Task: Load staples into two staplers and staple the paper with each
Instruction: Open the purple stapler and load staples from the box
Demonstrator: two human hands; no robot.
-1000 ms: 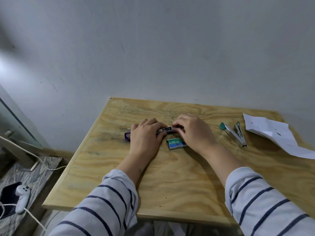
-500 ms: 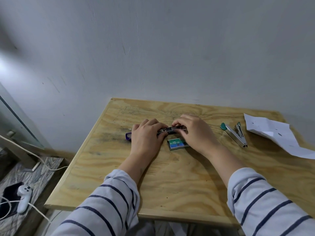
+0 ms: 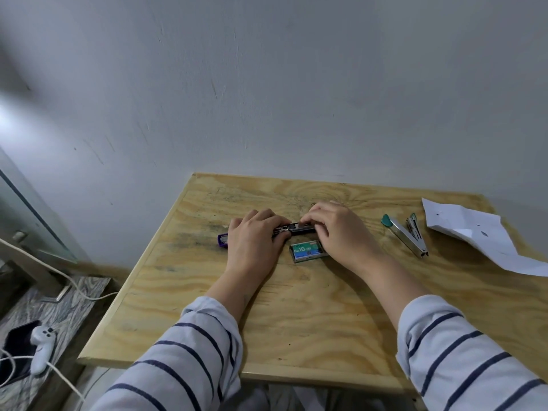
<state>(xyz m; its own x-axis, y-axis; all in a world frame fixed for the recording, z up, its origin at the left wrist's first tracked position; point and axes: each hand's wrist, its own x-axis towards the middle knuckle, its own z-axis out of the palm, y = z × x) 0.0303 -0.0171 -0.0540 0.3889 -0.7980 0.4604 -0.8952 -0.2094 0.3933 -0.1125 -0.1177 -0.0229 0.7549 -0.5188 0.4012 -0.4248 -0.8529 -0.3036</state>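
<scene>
A purple stapler lies opened flat near the middle of the wooden table. My left hand presses down on its body, hiding most of it. The metal staple channel sticks out to the right, and my right hand has its fingertips on that channel; whether it pinches staples is hidden. A green and blue staple box lies just in front of the channel, under my right palm's edge. A teal-tipped metal stapler lies opened at the right. White paper lies at the far right.
The table stands against a grey wall. On the floor at the left lie a white game controller, white cables and a dark device.
Both hands stay on the purple stapler. The right fingertips have shifted slightly along the metal channel. The camera view has drifted a little.
</scene>
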